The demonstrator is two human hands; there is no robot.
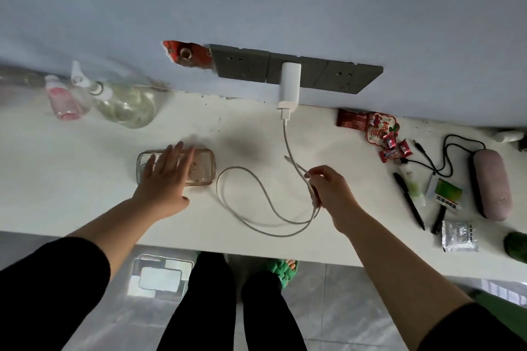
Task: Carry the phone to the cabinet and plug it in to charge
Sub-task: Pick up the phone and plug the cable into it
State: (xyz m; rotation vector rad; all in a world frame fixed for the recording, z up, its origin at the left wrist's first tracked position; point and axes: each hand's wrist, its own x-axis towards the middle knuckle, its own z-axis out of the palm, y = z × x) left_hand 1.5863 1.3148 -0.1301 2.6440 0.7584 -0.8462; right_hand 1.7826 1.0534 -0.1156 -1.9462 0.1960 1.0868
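On the cabinet top [85,202], left hand [165,179] flat, half-hiding phone [201,169]; right hand [328,194] fingers pinch cable [251,216].

Matt white counter [85,179], glossy clear plastic phone case [204,169], smooth white plastic charger [289,84], clear plastic bottle [125,105], crinkly foil sachet [459,236].

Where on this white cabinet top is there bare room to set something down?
Bare: the near-left cabinet top, between the bottles and the phone, and the patch between phone and charger. Crowded: the right end, around the candies, pen and pink case.
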